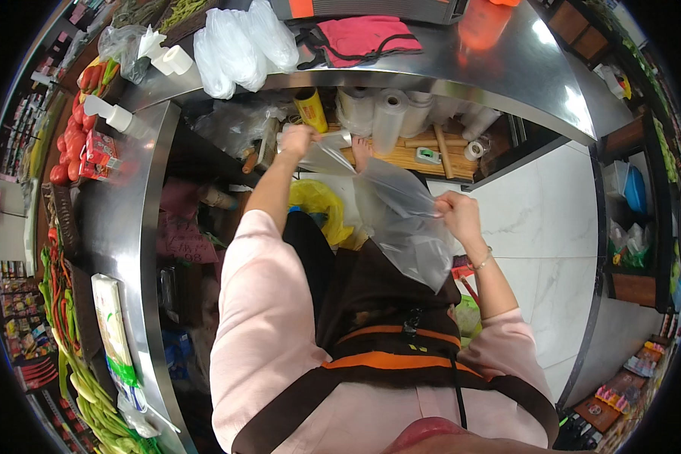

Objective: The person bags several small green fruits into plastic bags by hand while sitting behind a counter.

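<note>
A sheet of clear plastic film or bag (404, 218) is stretched slantwise in front of my brown apron (374, 301). My right hand (459, 214) pinches its edge at the right, and a loose corner hangs below. My left hand (299, 141) is closed on the other end of the clear plastic, above the lower shelf. Exactly how its fingers grip is hard to make out. Just beyond, a yellow roll (311, 109) leans under the counter. What looks like a bare foot (362, 151) rests on the wooden shelf (389, 162) between my hands.
Clear film rolls (390, 116) and a tape dispenser (427, 155) occupy the shelf. Above them is the metal counter (431, 62) with white plastic bags (244, 48) and a pink cloth (369, 41). A yellow bag (323, 204) sits low before me. Vegetables (71, 142) line the left.
</note>
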`<state>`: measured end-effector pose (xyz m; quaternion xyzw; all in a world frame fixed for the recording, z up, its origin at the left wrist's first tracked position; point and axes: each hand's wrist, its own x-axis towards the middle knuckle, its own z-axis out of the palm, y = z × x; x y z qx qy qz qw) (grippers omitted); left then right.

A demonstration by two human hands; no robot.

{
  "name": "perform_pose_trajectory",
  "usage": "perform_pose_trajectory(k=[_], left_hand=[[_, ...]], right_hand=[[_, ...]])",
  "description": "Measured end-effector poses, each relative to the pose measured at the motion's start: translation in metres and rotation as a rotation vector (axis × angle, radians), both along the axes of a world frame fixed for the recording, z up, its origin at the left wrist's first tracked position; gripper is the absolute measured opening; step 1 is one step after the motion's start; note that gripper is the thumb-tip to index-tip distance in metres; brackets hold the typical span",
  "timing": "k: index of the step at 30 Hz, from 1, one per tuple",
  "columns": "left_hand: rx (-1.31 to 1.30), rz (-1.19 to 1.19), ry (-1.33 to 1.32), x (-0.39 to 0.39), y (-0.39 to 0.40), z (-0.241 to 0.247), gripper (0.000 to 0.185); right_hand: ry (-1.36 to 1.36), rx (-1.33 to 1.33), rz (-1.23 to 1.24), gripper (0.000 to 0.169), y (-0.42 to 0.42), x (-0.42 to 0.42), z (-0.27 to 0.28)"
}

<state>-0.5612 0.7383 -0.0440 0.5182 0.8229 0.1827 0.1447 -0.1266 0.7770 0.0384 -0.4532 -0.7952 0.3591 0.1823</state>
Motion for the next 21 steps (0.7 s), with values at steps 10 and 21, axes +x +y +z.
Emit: perform_pose_trajectory(k=[10,21], left_hand=[[0.355,0.841,-0.846,-0.047,-0.022,-0.071,0.010],[0.498,0.627,-0.803,0.024,0.005,-0.038,0.012]], right_hand=[[0.547,-0.403,-0.447,0.012,-0.004,0.132,0.074],[0.549,-0.496,-0.149,0.037,-0.050,0.038,0.113]])
